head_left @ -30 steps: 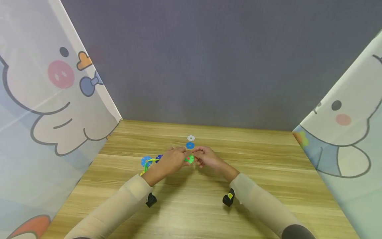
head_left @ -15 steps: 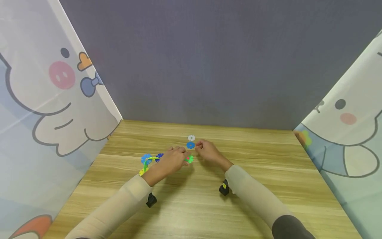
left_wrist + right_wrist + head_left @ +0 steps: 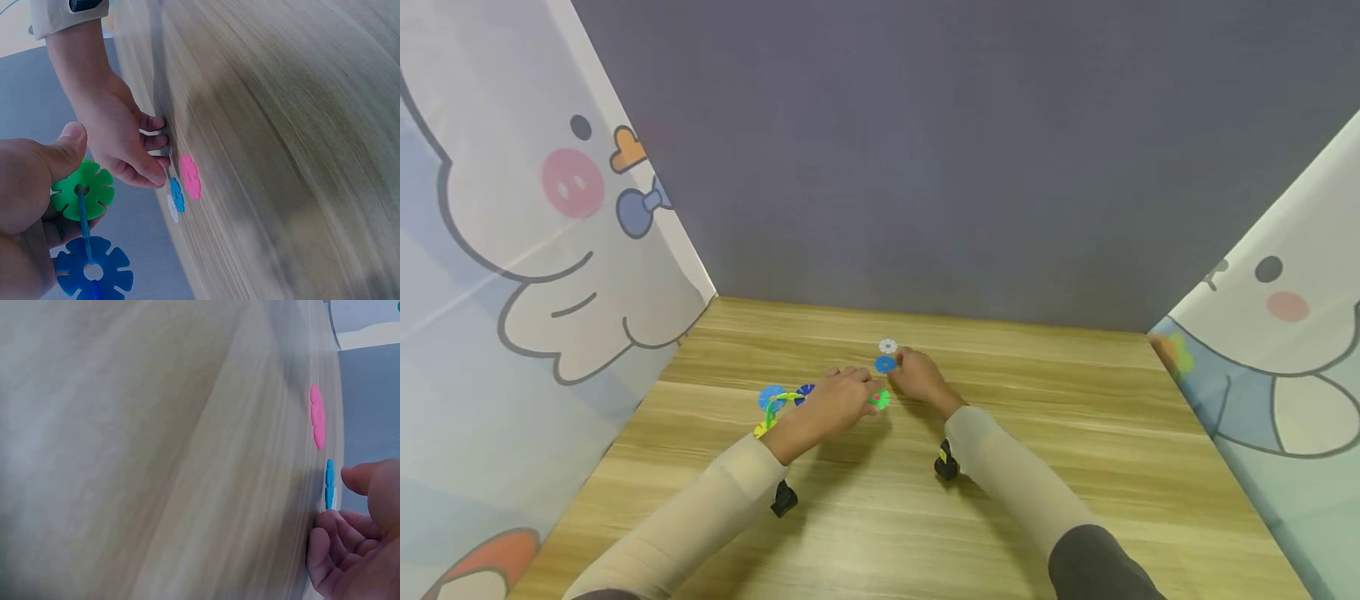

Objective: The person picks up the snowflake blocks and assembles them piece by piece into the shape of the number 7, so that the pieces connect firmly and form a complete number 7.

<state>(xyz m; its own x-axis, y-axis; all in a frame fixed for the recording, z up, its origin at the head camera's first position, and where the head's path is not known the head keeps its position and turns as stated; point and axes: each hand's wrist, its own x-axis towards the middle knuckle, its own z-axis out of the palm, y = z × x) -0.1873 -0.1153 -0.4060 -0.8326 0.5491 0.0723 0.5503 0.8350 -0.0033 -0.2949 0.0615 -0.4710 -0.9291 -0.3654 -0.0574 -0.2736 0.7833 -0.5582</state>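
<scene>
My left hand [image 3: 838, 404] pinches a green notched plastic disc [image 3: 83, 190] between thumb and fingers. This disc belongs to a chain of interlocked snowflake discs, with a dark blue disc [image 3: 94, 267] beside it and a light blue disc [image 3: 771, 398] and a yellow disc [image 3: 764, 428] farther along. My right hand [image 3: 921, 377] is low at the tabletop, its fingers loosely bent. Just beyond its thumb and fingertips lies a loose blue disc [image 3: 329, 484], with a gap visible in the right wrist view. A pink disc [image 3: 190, 177] lies flat close by.
A white disc [image 3: 888, 346] lies behind the loose blue one on the wood-grain table [image 3: 1037, 450]. A grey panel [image 3: 925, 167] rises at the table's back edge. Cartoon-printed panels [image 3: 475, 250] flank both sides. Each wrist carries a small black camera [image 3: 946, 462].
My right hand has left the green disc and moved back to beside the loose blue disc. My left hand stays almost in place with the chain. The head view has shifted slightly.
</scene>
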